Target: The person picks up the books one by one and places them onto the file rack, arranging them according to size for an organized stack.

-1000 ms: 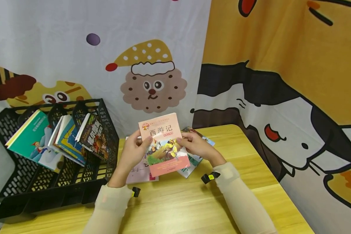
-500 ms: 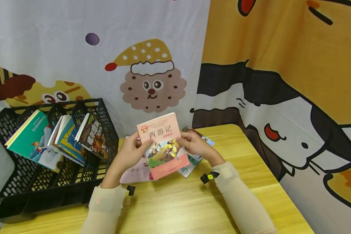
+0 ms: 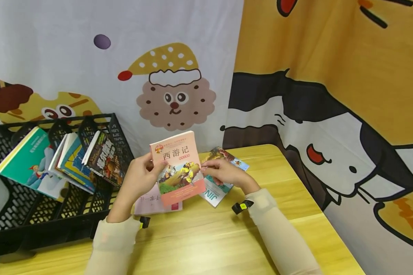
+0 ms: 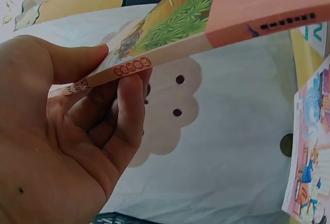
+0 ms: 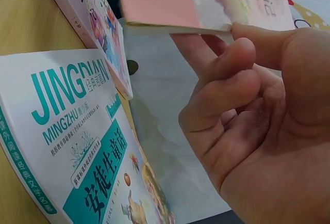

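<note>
A pink paperback book [image 3: 180,164] with a picture of yellow-clad figures on its cover is held up, tilted, above the table. My left hand [image 3: 141,177] grips its left edge, thumb on the cover and fingers behind; the left wrist view shows the spine [image 4: 133,68] lying between them. At the opposite edge my right hand [image 3: 227,173] pinches the book, thumb at the page edge and a finger underneath, the other fingers curled. Below lie a pink-lilac book [image 3: 155,202], partly hidden by the held one, and a white-and-green book [image 5: 62,110] with a colourful picture.
A black slotted book rack [image 3: 17,214] stands on the left of the table, close to my left forearm. Leaning in its compartments are a green book [image 3: 34,164], blue-and-yellow books [image 3: 72,164] and a dark-covered book [image 3: 106,160]. A printed curtain [image 3: 213,38] hangs behind the wooden table [image 3: 206,240].
The pink book and my left hand have shifted left. My right thumb has slid from the cover to the book's right edge, and more of the white-and-green book shows. The head view has turned slightly.
</note>
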A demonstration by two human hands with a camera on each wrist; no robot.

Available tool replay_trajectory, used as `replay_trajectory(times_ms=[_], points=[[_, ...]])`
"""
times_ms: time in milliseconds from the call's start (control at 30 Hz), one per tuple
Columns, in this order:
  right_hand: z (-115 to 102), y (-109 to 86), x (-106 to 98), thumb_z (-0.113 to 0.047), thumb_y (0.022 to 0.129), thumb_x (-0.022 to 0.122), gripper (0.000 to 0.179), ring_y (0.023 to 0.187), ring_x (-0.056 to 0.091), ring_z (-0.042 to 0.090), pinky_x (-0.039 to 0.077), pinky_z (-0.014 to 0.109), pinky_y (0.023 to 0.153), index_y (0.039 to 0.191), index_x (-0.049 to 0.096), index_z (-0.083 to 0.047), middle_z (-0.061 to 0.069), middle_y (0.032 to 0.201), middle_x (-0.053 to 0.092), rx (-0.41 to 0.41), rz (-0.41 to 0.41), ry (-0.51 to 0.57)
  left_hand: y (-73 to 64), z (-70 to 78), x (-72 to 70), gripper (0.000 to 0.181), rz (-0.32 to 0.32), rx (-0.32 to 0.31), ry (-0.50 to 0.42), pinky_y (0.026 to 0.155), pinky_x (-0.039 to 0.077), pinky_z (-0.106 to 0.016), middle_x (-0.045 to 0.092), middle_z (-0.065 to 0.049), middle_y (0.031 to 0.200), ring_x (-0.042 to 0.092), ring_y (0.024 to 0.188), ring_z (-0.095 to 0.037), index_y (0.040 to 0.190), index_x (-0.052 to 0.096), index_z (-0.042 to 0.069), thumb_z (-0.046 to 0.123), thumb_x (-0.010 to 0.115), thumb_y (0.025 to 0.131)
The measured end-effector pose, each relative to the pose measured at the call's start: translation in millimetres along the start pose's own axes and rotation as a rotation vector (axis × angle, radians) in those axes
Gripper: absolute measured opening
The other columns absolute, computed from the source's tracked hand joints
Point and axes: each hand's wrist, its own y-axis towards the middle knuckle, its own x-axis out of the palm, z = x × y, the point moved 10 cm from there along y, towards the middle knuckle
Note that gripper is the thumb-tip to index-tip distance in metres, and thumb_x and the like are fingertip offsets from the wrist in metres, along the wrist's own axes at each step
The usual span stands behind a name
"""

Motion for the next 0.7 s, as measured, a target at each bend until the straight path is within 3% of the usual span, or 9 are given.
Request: replay_trajectory(times_ms=[100,200,267,400,567,700], points=[[0.9,3.4,3.9,-0.048,0.112,0.063,0.035,0.054,0.043,0.019,0.04,0.038,0.057,0.14,0.075,-0.029,-0.001,0.067,0.052,0.01,-0.013,-0.003,-4.4,-4.5,-10.8,0.039,0.024,-0.036,0.001,0.051,0.044,-0.031,0.077,-0.012,0.083,0.058,0.06,-0.018,0.138,0.073,0.009,0.038,0.067,0.112],[1.3,5.8,10.4,-0.044,0.113,0.064,0.035,0.053,0.043,0.016,0.041,0.04,0.057,0.142,0.074,-0.027,0.009,0.078,0.062,0.013,-0.038,0.011,-11.1,-10.5,-17.1,0.041,0.033,-0.076,-0.005,0.051,0.044,-0.031,0.077,-0.014,0.085,0.058,0.062,-0.018,0.14,0.072,0.009,0.039,0.067,0.112],[0.9,7.5,15.5,-0.041,0.114,0.062,0.034,0.053,0.043,0.015,0.04,0.04,0.057,0.141,0.075,-0.025,0.019,0.091,0.07,0.005,-0.054,0.016,-15.5,-14.0,-20.7,0.042,0.041,-0.087,-0.008,0.051,0.044,-0.031,0.079,-0.015,0.088,0.059,0.063,-0.017,0.141,0.072,0.009,0.039,0.067,0.112],[0.5,11.7,28.3,-0.04,0.116,0.06,0.032,0.052,0.043,0.016,0.039,0.04,0.056,0.138,0.076,-0.024,0.021,0.121,0.079,-0.001,-0.077,0.027,-24.5,-20.5,-35.2,0.042,0.088,-0.074,0.008,0.052,0.048,-0.03,0.082,-0.017,0.092,0.065,0.065,-0.014,0.141,0.072,0.006,0.036,0.068,0.112],[-4.2,15.3,46.7,-0.04,0.116,0.058,0.035,0.049,0.042,0.013,0.039,0.033,0.052,0.135,0.078,-0.018,0.012,0.125,0.082,-0.009,-0.111,0.018,-38.9,-28.1,-64.6,0.038,0.186,-0.087,0.051,0.049,0.047,-0.029,0.081,-0.017,0.089,0.064,0.063,-0.006,0.136,0.074,0.005,0.033,0.07,0.11],[-8.1,14.7,58.2,-0.037,0.116,0.058,0.038,0.048,0.043,0.01,0.039,0.027,0.05,0.135,0.077,-0.01,0.018,0.124,0.081,-0.025,-0.125,0.023,-50.1,-33.2,-82.9,0.037,0.239,-0.089,0.072,0.045,0.045,-0.028,0.078,-0.015,0.08,0.061,0.055,-0.007,0.136,0.074,0.005,0.031,0.072,0.11]])
